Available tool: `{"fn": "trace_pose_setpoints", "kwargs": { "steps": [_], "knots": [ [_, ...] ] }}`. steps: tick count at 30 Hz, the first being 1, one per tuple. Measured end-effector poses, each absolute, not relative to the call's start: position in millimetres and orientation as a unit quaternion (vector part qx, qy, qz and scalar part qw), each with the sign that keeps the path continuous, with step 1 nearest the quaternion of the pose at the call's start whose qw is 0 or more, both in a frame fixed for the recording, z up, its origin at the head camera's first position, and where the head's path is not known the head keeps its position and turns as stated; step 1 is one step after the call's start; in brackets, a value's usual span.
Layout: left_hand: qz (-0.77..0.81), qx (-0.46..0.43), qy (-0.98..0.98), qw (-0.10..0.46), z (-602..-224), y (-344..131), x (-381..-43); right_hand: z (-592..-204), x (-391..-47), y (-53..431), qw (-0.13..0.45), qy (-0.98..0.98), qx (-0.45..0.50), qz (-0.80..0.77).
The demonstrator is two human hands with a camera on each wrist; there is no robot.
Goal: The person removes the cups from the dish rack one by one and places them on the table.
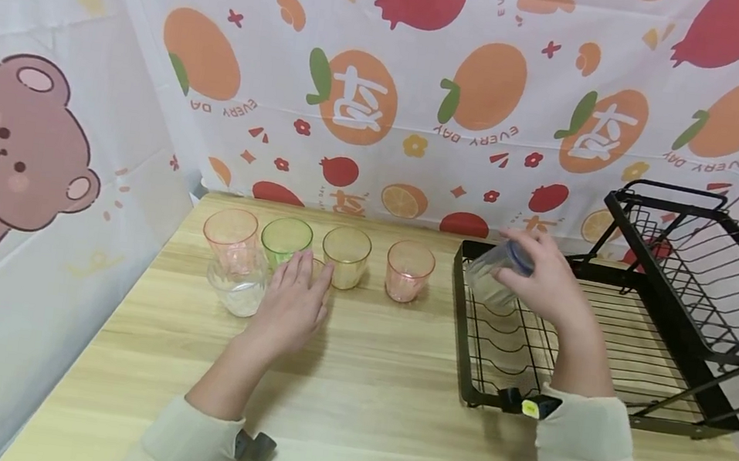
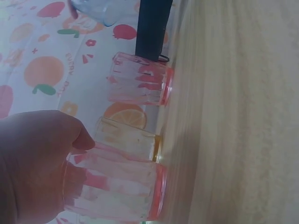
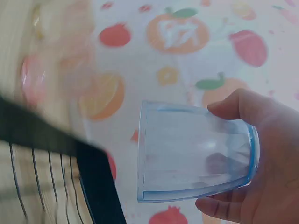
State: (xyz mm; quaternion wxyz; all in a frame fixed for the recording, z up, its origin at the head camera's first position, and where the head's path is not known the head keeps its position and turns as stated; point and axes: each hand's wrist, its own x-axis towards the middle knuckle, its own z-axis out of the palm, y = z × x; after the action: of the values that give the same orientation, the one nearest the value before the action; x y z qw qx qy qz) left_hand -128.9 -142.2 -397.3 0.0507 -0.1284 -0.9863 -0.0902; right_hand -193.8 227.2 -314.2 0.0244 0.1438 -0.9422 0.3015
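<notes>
My left hand (image 1: 293,302) reaches over the group of glasses. In the left wrist view its thumb and fingers grip a pink-tinted glass (image 2: 112,186) near the rim; the glass stands on the tabletop. Around it are a green glass (image 1: 286,234), a yellow glass (image 1: 346,259), another pink glass (image 1: 229,231) and a clear glass (image 1: 238,291). My right hand (image 1: 545,281) holds a bluish clear glass (image 3: 187,154) by its base end, tilted mouth-down over the left part of a black dish rack (image 1: 462,328). A further pink glass (image 1: 408,274) stands between the hands.
The rack's raised upper tier (image 1: 708,267) stands to the right of my right hand. A fruit-print cloth (image 1: 415,151) hangs behind the wooden table (image 1: 345,414), and a bear-print cloth (image 1: 16,145) hangs on the left.
</notes>
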Motion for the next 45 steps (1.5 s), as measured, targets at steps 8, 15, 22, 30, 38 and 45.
{"fn": "trace_pose_setpoints", "kwargs": {
  "steps": [8,15,22,30,38,45],
  "knots": [
    [-0.111,-0.119,-0.986,0.033,-395.2,-144.9,-125.9,-336.0,-167.6,199.7,0.034,-0.899,0.184,0.397],
    [-0.124,-0.127,-0.983,0.038,-391.1,-146.4,-125.1,-345.4,-158.2,186.1,0.049,-0.867,0.197,0.456],
    [-0.14,-0.145,-0.978,0.059,-384.1,-147.4,-123.3,-349.0,-156.8,177.5,0.045,-0.853,0.195,0.483],
    [-0.294,-0.197,-0.932,0.082,-369.5,-128.2,-111.9,-353.0,-153.8,167.7,0.011,-0.816,0.21,0.538],
    [-0.518,-0.244,-0.819,0.049,-367.1,-97.4,-96.5,-353.8,-144.1,152.2,-0.045,-0.771,0.239,0.588],
    [-0.621,-0.233,-0.747,0.041,-366.3,-91.7,-93.5,-350.3,-137.1,144.5,-0.087,-0.75,0.266,0.599]
  ]
}}
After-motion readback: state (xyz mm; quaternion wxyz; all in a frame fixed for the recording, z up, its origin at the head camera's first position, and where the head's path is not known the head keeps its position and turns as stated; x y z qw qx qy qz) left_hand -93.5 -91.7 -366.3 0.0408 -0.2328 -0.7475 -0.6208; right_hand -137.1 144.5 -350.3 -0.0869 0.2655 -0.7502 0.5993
